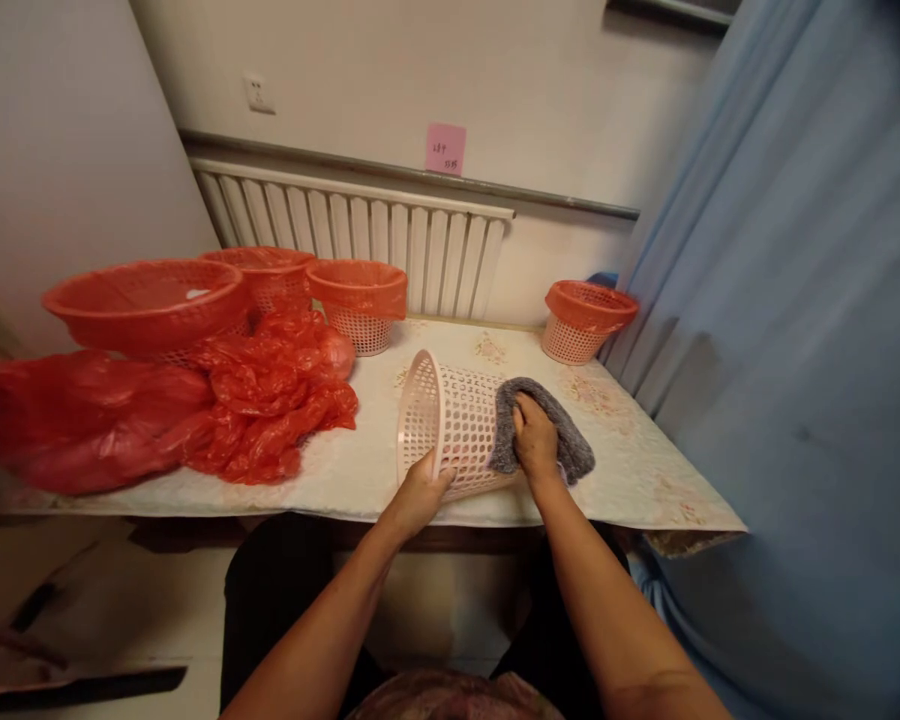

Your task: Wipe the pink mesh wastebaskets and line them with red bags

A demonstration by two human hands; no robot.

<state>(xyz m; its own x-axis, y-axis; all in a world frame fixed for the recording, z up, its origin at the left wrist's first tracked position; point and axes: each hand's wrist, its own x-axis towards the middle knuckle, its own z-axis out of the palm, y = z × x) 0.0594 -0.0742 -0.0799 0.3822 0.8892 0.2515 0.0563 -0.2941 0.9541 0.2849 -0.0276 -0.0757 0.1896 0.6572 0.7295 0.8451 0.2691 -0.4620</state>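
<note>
A pale pink perforated plastic basket (pixel 450 415) lies on its side near the front edge of the table (pixel 360 470), its mouth facing left. My left hand (pixel 420 492) grips its rim at the lower front. My right hand (pixel 534 438) presses a grey cloth (pixel 562 425) against the basket's base, fingers closed over the cloth.
A heap of red plastic bags (pixel 195 410) covers the table's left. Behind it stand baskets lined with red bags: a wide one (pixel 146 300), two smaller (pixel 360 300); another (pixel 586 318) at the back right. A radiator (pixel 360 240) runs behind; a blue curtain (pixel 795 350) hangs at right.
</note>
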